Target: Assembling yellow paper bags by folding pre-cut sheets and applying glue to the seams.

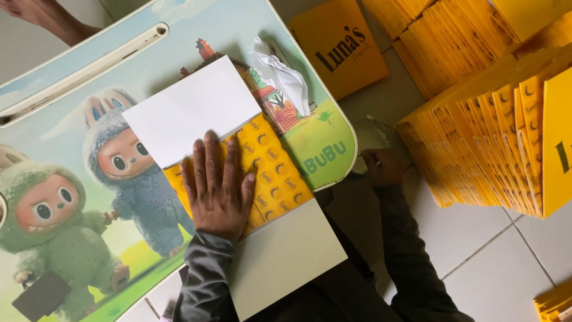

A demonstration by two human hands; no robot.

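1. Head view shows us looking down on a small bench [71, 83] printed with furry cartoon creatures, set on a pale tiled floor [488, 262].
2. We see our left hand [219, 189] lying palm down on a yellow patterned sheet [275, 179], its fingers [210, 156] spread flat and pressing on it, pinching nothing.
3. That yellow patterned sheet lies near the bench's right edge, between two white flaps: one white flap [190, 110] lies toward the middle of the bench, touching our fingertips, and the other white flap [286, 256] juts out past the near edge over our lap.
4. A crumpled white tissue [283, 74] rests just beyond the sheet, close to the bench's far right corner.
5. Our right hand [381, 168] is off the bench, just past its right edge and low over the floor; its fingers are curled together, and we cannot tell whether they pinch anything.
6. Stacks of yellow folded boxes [488, 137] stand on the floor to the right, well apart from the bench, and a single yellow flat box [339, 42] lies beyond the far right corner.
7. Another person's arm [47, 18] shows at the far left corner.
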